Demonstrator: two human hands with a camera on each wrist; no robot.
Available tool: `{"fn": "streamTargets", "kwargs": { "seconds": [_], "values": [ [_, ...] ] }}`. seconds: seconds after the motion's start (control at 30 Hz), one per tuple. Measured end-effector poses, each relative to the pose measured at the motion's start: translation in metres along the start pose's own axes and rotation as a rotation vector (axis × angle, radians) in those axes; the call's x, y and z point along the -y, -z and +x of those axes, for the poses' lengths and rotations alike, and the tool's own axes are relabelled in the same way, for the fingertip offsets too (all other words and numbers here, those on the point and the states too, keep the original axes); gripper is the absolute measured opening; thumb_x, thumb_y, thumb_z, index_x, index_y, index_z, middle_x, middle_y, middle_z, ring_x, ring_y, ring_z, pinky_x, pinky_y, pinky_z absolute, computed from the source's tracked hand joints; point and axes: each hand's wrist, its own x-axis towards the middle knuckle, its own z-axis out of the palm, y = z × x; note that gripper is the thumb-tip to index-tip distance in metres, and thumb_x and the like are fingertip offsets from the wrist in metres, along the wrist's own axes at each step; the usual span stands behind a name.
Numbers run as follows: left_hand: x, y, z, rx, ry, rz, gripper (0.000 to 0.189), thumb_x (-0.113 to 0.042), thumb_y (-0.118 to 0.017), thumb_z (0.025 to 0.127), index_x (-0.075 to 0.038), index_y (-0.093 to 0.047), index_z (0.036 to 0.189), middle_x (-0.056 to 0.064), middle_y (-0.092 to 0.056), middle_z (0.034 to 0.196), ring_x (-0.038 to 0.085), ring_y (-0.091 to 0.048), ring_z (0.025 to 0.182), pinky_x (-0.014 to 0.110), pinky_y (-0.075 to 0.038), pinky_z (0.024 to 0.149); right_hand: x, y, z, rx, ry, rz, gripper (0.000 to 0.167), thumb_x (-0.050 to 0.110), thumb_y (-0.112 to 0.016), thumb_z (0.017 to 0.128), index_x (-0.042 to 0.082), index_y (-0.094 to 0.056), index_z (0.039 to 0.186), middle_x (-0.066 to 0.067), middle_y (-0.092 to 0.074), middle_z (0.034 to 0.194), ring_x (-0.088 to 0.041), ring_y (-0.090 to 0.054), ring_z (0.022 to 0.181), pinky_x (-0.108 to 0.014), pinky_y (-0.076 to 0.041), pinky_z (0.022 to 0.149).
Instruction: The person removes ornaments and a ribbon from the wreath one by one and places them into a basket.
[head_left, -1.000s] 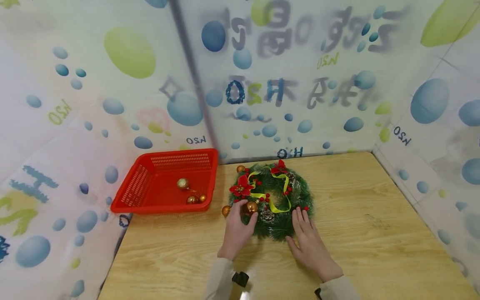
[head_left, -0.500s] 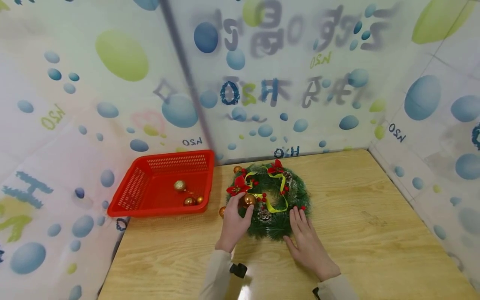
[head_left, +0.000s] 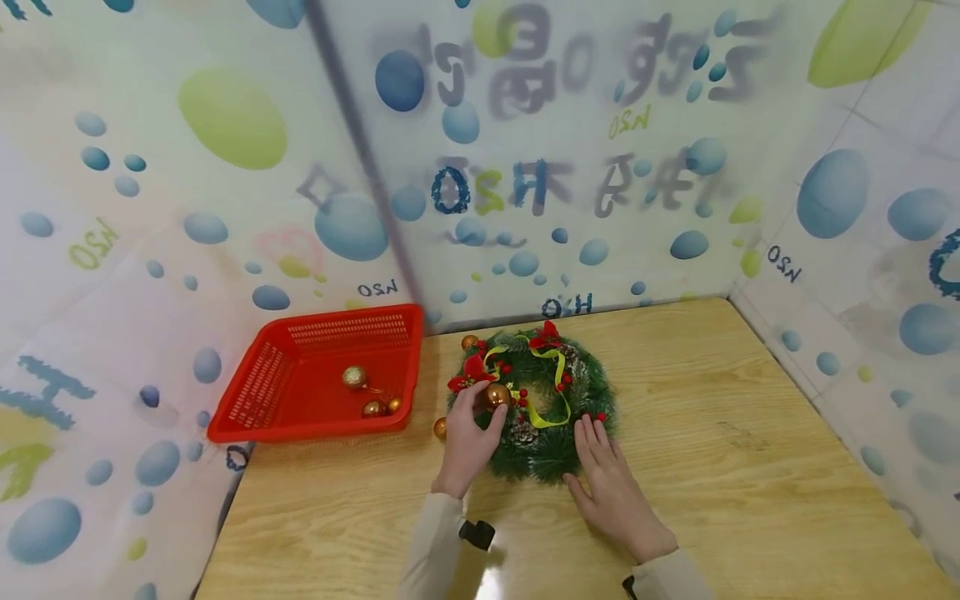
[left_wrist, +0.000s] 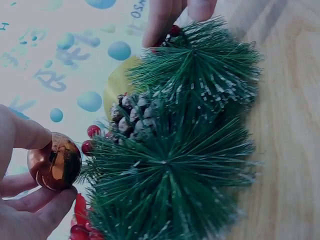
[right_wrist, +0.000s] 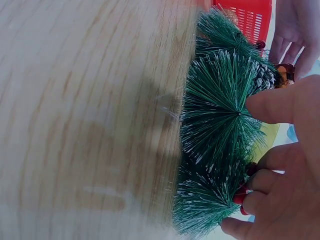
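Observation:
A green wreath [head_left: 546, 463] lies on the wooden table, trimmed with red flowers, red berries, snowy pine cones and a yellow ribbon [head_left: 550, 423]. My left hand [head_left: 467, 443] pinches a shiny copper-coloured bauble [head_left: 497, 394] between thumb and fingers, over the wreath's left side. In the left wrist view the same bauble [left_wrist: 55, 162] sits beside red berries and a pine cone [left_wrist: 136, 117]. My right hand [head_left: 613, 492] rests on the wreath's lower right with fingers extended. Seen from the right wrist, its fingertips touch the green needles near red berries [right_wrist: 241, 194].
A red plastic basket [head_left: 318, 433] stands on the table to the left, holding a pale gold bauble [head_left: 354, 377] and smaller copper and gold ones. Two more copper baubles show at the wreath's left edge, one of them low down [head_left: 440, 428]. A patterned wall backs the table.
The bauble in my left hand has risen slightly over the wreath, towards the red flower. My right hand keeps its place on the wreath. The whole view has shifted a little.

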Motion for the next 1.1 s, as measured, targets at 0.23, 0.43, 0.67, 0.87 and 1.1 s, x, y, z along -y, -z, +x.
{"fn": "streamTargets", "kwargs": {
  "seconds": [0.23, 0.43, 0.67, 0.87, 1.1],
  "values": [
    [-0.005, 0.014, 0.004, -0.042, -0.007, -0.021, 0.047, -0.018, -0.072, 0.095, -0.003, -0.057, 0.137, 0.013, -0.063, 0.120, 0.029, -0.066, 0.107, 0.046, -0.058, 0.093, 0.002, -0.001, 0.002, -0.009, 0.009, -0.002, 0.079, 0.017, -0.071, 0.095, -0.013, -0.027, 0.153, -0.033, -0.025, 0.161, -0.052, -0.028, 0.147, -0.070, -0.033, 0.113],
    [-0.004, 0.029, 0.007, -0.076, -0.037, -0.035, 0.047, -0.015, -0.073, 0.094, 0.000, -0.057, 0.136, 0.015, -0.065, 0.120, 0.031, -0.068, 0.105, 0.049, -0.058, 0.091, 0.003, -0.003, 0.003, -0.027, 0.021, -0.008, 0.078, 0.016, -0.071, 0.094, -0.014, -0.028, 0.152, -0.034, -0.026, 0.160, -0.053, -0.029, 0.146, -0.071, -0.033, 0.112],
    [-0.007, 0.048, 0.015, -0.088, -0.041, -0.058, 0.044, -0.013, -0.071, 0.095, -0.001, -0.057, 0.135, 0.018, -0.064, 0.122, 0.035, -0.067, 0.110, 0.050, -0.058, 0.095, 0.001, -0.002, 0.001, -0.016, 0.008, -0.016, 0.078, 0.017, -0.071, 0.095, -0.013, -0.028, 0.153, -0.034, -0.026, 0.160, -0.054, -0.028, 0.146, -0.072, -0.034, 0.111],
    [-0.012, 0.066, 0.023, -0.133, -0.044, -0.046, 0.043, -0.012, -0.073, 0.093, -0.001, -0.059, 0.133, 0.018, -0.065, 0.121, 0.034, -0.068, 0.109, 0.046, -0.058, 0.095, 0.003, 0.000, 0.001, -0.013, 0.003, -0.010, 0.077, 0.017, -0.071, 0.094, -0.014, -0.030, 0.152, -0.035, -0.029, 0.158, -0.054, -0.030, 0.145, -0.073, -0.036, 0.108],
    [-0.014, 0.094, 0.036, -0.178, -0.083, -0.048, 0.043, -0.014, -0.072, 0.094, -0.003, -0.059, 0.133, 0.014, -0.065, 0.122, 0.030, -0.066, 0.110, 0.047, -0.057, 0.097, 0.005, -0.001, 0.001, -0.027, 0.015, -0.018, 0.077, 0.016, -0.072, 0.094, -0.014, -0.031, 0.151, -0.035, -0.029, 0.158, -0.055, -0.031, 0.144, -0.073, -0.037, 0.106]
  ]
}}
